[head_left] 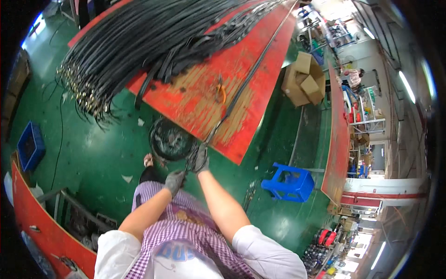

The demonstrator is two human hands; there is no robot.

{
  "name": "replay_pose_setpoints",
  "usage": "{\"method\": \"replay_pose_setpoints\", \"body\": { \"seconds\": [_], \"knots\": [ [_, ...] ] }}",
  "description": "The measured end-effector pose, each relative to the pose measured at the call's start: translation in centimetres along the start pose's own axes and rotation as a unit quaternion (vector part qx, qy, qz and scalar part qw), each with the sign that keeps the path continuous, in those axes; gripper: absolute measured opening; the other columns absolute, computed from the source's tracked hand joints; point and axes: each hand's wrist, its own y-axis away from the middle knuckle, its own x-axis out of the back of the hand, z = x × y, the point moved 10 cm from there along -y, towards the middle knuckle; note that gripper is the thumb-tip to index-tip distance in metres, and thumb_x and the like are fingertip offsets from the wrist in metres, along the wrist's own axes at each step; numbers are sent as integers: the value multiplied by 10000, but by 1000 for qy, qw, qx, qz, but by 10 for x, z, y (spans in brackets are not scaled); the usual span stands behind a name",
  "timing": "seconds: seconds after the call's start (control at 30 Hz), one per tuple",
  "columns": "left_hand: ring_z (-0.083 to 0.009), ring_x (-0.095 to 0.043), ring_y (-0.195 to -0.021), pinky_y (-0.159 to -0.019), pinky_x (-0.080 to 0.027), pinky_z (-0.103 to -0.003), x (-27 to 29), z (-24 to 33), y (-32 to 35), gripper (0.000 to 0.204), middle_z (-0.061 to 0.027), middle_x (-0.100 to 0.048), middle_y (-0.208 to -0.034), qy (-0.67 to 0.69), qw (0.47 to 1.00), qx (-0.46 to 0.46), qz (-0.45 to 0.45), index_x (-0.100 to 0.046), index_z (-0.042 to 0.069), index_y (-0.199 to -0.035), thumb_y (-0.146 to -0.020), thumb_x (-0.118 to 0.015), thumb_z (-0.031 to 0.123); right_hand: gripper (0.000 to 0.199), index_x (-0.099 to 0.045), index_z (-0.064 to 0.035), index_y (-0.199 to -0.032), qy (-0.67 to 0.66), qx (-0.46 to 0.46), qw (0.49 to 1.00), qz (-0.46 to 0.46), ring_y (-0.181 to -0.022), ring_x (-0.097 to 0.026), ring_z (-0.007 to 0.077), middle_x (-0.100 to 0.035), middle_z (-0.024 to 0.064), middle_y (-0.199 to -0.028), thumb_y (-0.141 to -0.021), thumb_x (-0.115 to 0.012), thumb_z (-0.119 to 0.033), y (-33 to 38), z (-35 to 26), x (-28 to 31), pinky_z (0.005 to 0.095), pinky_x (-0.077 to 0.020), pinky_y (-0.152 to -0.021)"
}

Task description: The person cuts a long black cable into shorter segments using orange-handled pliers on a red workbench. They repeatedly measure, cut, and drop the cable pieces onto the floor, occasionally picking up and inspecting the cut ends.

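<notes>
A long black cable (251,74) runs down the worn red table (195,100) and over its near corner to my hands. My right hand (200,159), in a grey glove, is closed round the cable just off the table's edge. Lower and to the left, my left hand (175,181), also gloved, is closed on the cable's end part. What lies inside the fingers is mostly hidden. Orange-handled pliers (221,93) lie on the table beside the cable. A thick bundle of black cables (139,42) covers the table's far left, its stripped ends hanging over the edge.
A round black tub (160,146) stands on the floor below the table's edge. On the right are a blue plastic stool (290,183), an open cardboard box (304,79) and another red table (335,144). A blue crate (31,146) sits at the left, near a red board (46,228).
</notes>
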Motion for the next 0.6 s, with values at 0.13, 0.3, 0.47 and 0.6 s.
{"method": "replay_pose_setpoints", "body": {
  "seconds": [0.13,0.3,0.47,0.6],
  "knots": [
    [-112,-412,-421,-391,-361,-250,9,2,2,199,-23,-503,-600,0,1000,8,2,-551,71,-911,-773,-504,206,356,-486,-149,-755,-10,-18,999,40,-392,-397,105,-389,-22,-477,-762,-438,-501,21,-9,-17,243,-306,-362],
    [-107,-427,-430,-394,-377,-246,3,12,0,190,-20,-507,-608,4,999,-23,24,-560,77,-895,-780,-503,217,387,-488,-126,-753,-22,-5,999,45,-329,-384,112,-408,-15,-432,-747,-456,-512,17,-14,-12,233,-298,-314],
    [-109,-437,-437,-396,-383,-250,3,18,-1,212,-20,-506,-604,-2,999,-30,45,-562,62,-881,-779,-503,239,396,-468,-149,-689,20,6,1000,21,-362,-407,119,-413,-11,-439,-730,-454,-543,24,-27,-23,239,-309,-338],
    [-152,-475,-912,-784,-367,-213,3,9,-23,327,-53,-512,-956,-380,905,-191,-28,-447,56,-1064,-759,-481,168,396,-458,-157,-665,0,33,999,-17,-372,-404,131,-410,-14,-460,-732,-447,-547,6,-17,-19,242,-311,-351]
  ]
}}
